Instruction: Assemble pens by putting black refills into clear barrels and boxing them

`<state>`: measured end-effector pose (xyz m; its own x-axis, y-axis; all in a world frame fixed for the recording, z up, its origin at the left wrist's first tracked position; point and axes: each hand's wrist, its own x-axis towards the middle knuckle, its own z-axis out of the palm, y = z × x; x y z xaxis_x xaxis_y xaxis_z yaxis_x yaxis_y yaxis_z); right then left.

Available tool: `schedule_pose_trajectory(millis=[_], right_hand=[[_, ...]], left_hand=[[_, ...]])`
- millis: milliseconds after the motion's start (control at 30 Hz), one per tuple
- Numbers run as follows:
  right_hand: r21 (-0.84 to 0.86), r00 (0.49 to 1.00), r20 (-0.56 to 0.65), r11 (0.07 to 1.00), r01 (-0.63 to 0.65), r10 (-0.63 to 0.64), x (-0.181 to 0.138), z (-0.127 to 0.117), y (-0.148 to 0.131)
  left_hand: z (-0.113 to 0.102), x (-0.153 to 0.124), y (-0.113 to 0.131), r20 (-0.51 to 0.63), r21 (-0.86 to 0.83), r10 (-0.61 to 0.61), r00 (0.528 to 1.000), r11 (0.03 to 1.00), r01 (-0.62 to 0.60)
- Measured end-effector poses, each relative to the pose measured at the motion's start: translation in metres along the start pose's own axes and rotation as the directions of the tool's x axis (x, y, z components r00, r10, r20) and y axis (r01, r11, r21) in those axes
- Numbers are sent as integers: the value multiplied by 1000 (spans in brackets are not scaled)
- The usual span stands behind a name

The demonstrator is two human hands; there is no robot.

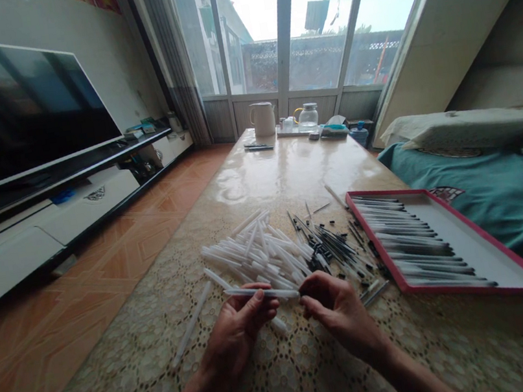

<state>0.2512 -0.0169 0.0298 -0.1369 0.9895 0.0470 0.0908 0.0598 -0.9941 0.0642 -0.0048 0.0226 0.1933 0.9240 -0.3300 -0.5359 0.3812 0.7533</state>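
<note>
My left hand (241, 322) is closed around a translucent white pen barrel (280, 293), which lies nearly level and points right. At the barrel's right end, my right hand (334, 306) makes a pinch; a small dark bit shows by its fingertips, too hidden to name. Just beyond both hands is a heap of similar white barrels (250, 250). Dark refills (335, 244) and small black pen parts lie scattered to the right of that heap. One loose barrel (192, 324) rests left of my left hand.
A pink-rimmed box (491, 239) at the right holds a row of pens (413, 239). On the table's far end stand a pale kettle (263, 119) and a glass jug (309, 118). A teal-covered seat (480, 180) borders the table's right side.
</note>
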Motion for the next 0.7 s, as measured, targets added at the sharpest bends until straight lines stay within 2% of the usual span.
schedule_pose_trajectory(millis=[233,700], right_hand=[[99,999,-34,995,2,2,-2,4,3],[148,999,-38,989,-6,12,-2,6,4]], left_hand=[[0,0,-1,-19,2,-1,1000,1000,1],[3,-1,1,-8,11,1,1000,1000,-1]])
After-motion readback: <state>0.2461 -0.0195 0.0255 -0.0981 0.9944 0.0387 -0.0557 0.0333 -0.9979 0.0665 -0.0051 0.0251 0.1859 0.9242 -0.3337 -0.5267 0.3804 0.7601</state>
